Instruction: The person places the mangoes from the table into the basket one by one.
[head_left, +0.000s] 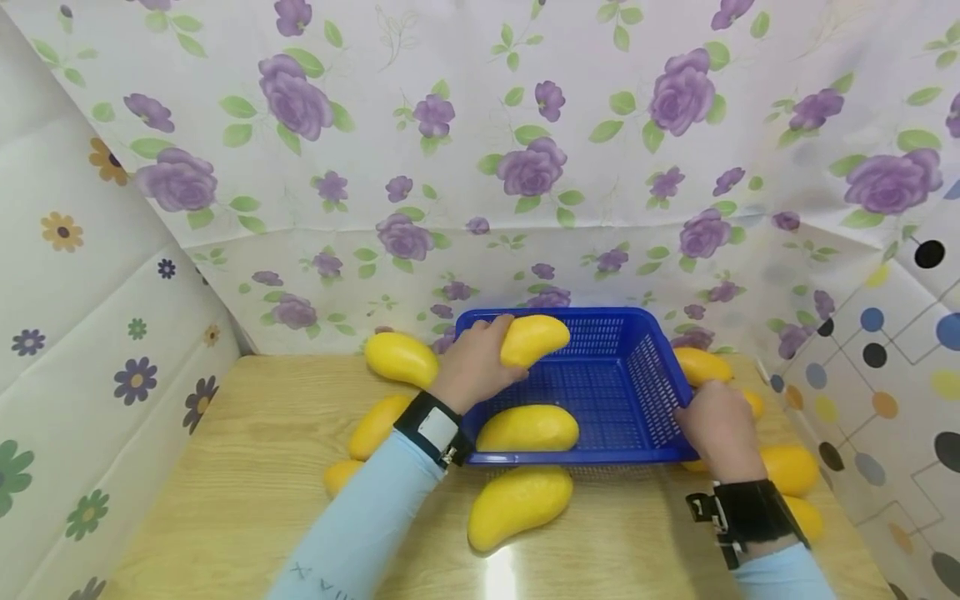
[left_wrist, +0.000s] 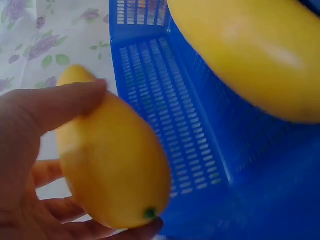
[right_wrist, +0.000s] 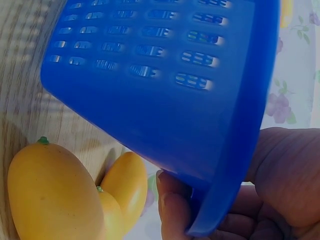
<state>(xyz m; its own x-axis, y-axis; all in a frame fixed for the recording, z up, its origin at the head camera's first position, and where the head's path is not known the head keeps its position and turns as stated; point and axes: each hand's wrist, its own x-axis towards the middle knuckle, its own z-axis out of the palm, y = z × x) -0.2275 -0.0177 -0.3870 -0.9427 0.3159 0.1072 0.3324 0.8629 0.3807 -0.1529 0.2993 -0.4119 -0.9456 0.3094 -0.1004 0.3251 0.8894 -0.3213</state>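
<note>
My left hand (head_left: 474, 364) holds a yellow mango (head_left: 537, 337) over the left side of a blue plastic basket (head_left: 592, 396). In the left wrist view, thumb and fingers wrap around this mango (left_wrist: 117, 160), and a green stem spot shows at its lower end. A second mango (head_left: 529, 428) lies inside the basket along its front wall. At the basket's right side, my right hand (head_left: 722, 427) grips the rim. The right wrist view shows its fingers (right_wrist: 175, 207) curled under the rim's corner, beside the slotted wall (right_wrist: 145, 107).
One mango (head_left: 520, 507) lies on the wooden table (head_left: 247, 500) before the basket. Several more lie to the left, including one mango (head_left: 401, 358) at the back, and several to the right, including another mango (head_left: 791, 470). Flowered cloth (head_left: 480, 183) hangs behind the table.
</note>
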